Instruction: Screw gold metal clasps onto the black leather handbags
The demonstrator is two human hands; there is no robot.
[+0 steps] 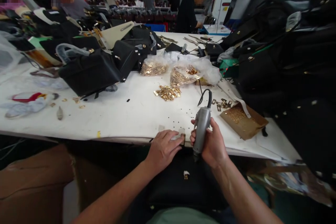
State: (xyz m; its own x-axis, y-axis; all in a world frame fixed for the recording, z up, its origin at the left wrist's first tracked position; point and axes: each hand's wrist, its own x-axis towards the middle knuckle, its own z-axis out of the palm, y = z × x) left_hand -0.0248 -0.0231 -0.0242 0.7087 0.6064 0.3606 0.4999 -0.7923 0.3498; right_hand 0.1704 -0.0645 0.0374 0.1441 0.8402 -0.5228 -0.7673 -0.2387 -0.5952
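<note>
My right hand (pixel 214 145) is wrapped around a grey electric screwdriver (pixel 202 126), held tip down with a black cord rising from its top. Its tip is above a black leather bag (pixel 181 189) lying across my lap at the table edge. A gold clasp (pixel 186 175) with a bit of white wrap shows on that bag. Over the bag's far edge, my left hand (pixel 164 148) is bent, thumb and forefinger close together at a small dark metal plate (pixel 183 139). How the fingertips grip the plate is partly hidden.
On the white table (pixel 126 119) lie a pile of gold metal plates (pixel 168 92), clear bags of gold fittings (pixel 183 74) and a cardboard box of small gold pieces (pixel 240 120). Black handbags (pixel 89 71) stand left; more black bags (pixel 286 77) rise right. A person (pixel 187 12) works beyond.
</note>
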